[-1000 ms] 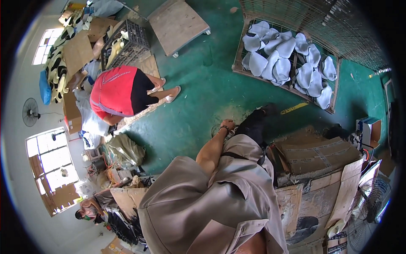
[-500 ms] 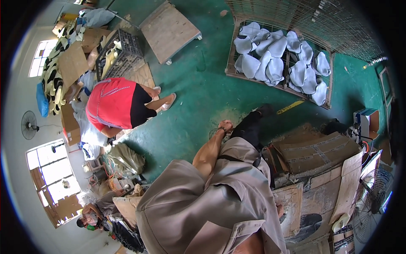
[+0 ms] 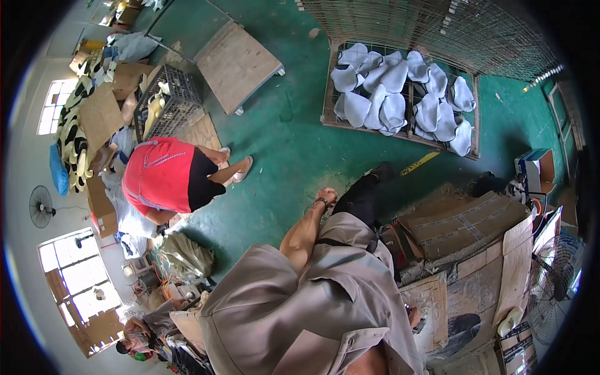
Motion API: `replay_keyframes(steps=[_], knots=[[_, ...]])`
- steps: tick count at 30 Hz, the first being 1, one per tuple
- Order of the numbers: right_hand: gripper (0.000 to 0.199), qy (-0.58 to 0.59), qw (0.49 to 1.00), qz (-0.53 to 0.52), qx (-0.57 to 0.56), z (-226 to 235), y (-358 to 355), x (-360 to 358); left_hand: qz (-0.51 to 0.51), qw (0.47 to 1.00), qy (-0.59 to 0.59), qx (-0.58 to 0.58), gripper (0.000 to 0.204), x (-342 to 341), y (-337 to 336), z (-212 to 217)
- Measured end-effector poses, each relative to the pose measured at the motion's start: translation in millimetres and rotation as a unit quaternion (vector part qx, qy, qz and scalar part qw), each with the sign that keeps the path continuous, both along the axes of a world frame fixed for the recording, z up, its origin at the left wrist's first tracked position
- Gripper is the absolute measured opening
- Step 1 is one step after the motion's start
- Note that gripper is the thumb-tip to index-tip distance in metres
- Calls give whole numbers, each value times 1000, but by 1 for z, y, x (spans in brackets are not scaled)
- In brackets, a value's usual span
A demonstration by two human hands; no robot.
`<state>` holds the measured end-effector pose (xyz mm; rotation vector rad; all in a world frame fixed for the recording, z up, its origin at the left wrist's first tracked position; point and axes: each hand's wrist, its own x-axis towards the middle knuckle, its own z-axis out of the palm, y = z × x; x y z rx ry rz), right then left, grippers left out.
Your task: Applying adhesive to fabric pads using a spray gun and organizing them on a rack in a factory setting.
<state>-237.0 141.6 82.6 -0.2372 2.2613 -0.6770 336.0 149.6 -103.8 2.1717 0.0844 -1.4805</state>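
Note:
My left hand [image 3: 326, 195] hangs low in front of my body, above the green floor and beside my dark-clad leg. A dark band circles its wrist. Its fingers look loosely bent and apart, and I see nothing in them. Only a sliver of my right hand [image 3: 414, 316] shows past my beige shirt [image 3: 269, 306], close to a worn cardboard-covered stack [image 3: 462, 275]. Its fingers are mostly hidden, so I cannot tell whether it holds anything.
Pale grey moulded pieces [image 3: 381, 94] lie in a wire-mesh rack ahead right. A flat wooden trolley [image 3: 237, 62] and black crate [image 3: 169, 103] stand ahead left. A person in red [image 3: 159, 175] bends at left. A fan [image 3: 553, 281] stands at right.
The whole view has shifted slightly, with the rack and trolley a little further left. My left hand stays low beside my leg. The person in red remains bent over.

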Motion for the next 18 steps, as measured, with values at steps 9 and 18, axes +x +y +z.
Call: replay_keyframes(steps=[9, 18], knots=[[28, -37, 998, -47, -16, -4, 30, -11, -50, 996, -59, -34, 19, 3, -21, 9], [20, -33, 988, -151, -15, -23, 81, -57, -62, 997, -41, -12, 41, 9, -28, -11]])
